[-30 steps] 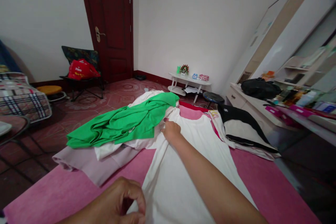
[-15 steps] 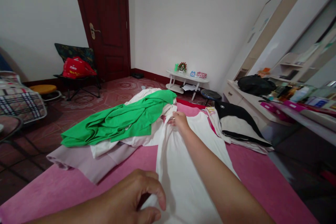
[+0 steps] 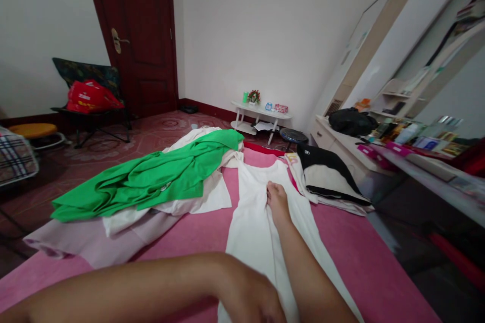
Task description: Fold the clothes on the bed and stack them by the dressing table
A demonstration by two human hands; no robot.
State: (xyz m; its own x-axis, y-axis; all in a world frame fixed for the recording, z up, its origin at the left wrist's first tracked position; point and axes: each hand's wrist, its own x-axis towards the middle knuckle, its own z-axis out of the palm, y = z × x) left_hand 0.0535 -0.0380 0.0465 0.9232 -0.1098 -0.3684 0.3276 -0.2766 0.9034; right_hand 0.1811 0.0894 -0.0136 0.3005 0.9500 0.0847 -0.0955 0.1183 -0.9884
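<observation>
Lengthwise, the white garment (image 3: 252, 227) lies mid-way across the pink cover (image 3: 379, 262), its neck end near the far edge. The right hand (image 3: 278, 201) has its fingers clamped on a fold of it; the left hand (image 3: 246, 287) bends over the nearer part, fingers too hidden to tell their grip. For a straight crease, both hands should probably move together, cloth lightly taut, lower layer flat.

Left hand (image 3: 248, 287), right hand (image 3: 278, 201), both forearms (image 3: 125, 285) bare.
</observation>
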